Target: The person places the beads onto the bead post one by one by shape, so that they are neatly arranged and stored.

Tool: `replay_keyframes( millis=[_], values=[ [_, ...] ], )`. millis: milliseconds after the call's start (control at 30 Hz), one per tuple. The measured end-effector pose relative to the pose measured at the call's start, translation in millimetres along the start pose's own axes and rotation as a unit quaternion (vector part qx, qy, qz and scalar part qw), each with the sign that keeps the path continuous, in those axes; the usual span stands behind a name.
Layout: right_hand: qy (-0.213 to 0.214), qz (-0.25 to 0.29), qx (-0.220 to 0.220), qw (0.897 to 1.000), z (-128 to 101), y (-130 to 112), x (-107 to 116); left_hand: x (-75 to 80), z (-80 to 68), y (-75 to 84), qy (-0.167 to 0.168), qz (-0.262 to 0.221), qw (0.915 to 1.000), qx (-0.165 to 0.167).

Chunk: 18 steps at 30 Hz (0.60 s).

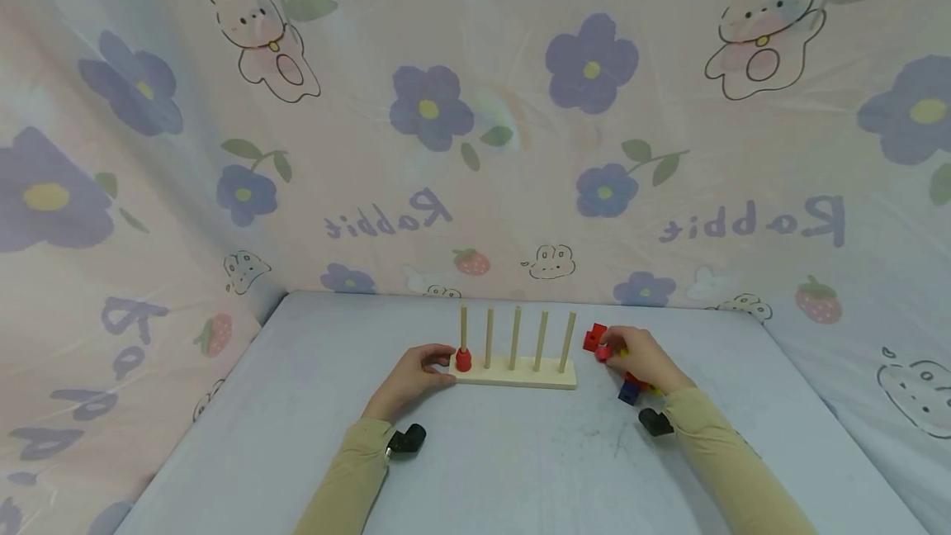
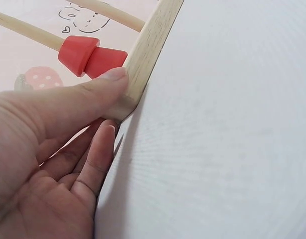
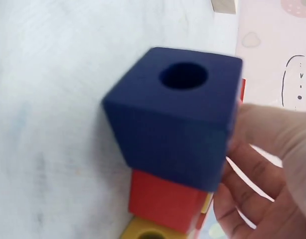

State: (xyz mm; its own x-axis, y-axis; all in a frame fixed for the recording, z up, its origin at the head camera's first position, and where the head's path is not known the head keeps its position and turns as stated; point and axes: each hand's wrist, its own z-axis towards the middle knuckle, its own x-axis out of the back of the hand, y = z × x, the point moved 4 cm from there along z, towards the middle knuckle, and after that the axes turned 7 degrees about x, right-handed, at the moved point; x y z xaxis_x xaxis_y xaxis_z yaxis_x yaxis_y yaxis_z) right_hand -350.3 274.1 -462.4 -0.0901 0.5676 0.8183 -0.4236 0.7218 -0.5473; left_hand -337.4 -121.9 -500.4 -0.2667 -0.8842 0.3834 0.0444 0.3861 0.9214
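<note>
My left hand [image 1: 411, 374] grips the left end of a pale wooden peg stand [image 1: 513, 376], thumb on the base's near edge in the left wrist view. Several upright pegs rise from it. Two tapered red beads [image 2: 95, 57] are threaded on the leftmost peg. Right of the stand, my right hand [image 1: 645, 357] pinches a small red bead [image 1: 603, 352] at its fingertips; in the right wrist view a block hides those fingertips. Close by the hand are a red block [image 1: 593, 338] and a dark blue block [image 3: 178, 129] with a round hole.
Behind the blue block, another red block [image 3: 165, 201] and a yellow block [image 3: 143, 231] with a hole lie close together, partly hidden. A white-covered table [image 1: 520, 469] carries everything. A patterned cloth [image 1: 513, 180] hangs along its far edge.
</note>
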Motion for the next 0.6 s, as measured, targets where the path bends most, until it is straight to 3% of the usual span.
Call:
replay_keyframes(
  millis=[133, 233, 300, 600],
  values=[
    [-0.002, -0.006, 0.012, 1.000, 0.5, 0.2, -2.8, 0.2, -7.5, 9.9, -0.001, 0.001, 1.0000, 0.001],
    [-0.003, -0.010, 0.020, 1.000, 1.1, -0.9, -4.4, 0.1, -6.4, 8.8, -0.003, 0.005, 1.0000, 0.002],
    [-0.009, -0.014, 0.022, 1.000, 1.4, -2.8, -5.0, -0.1, -0.5, 0.1, -0.001, 0.009, 0.9999, 0.007],
    [-0.044, -0.036, 0.024, 0.998, 3.5, -6.1, -4.7, 0.8, -0.2, 1.5, -0.004, 0.005, 1.0000, 0.002]
  ],
)
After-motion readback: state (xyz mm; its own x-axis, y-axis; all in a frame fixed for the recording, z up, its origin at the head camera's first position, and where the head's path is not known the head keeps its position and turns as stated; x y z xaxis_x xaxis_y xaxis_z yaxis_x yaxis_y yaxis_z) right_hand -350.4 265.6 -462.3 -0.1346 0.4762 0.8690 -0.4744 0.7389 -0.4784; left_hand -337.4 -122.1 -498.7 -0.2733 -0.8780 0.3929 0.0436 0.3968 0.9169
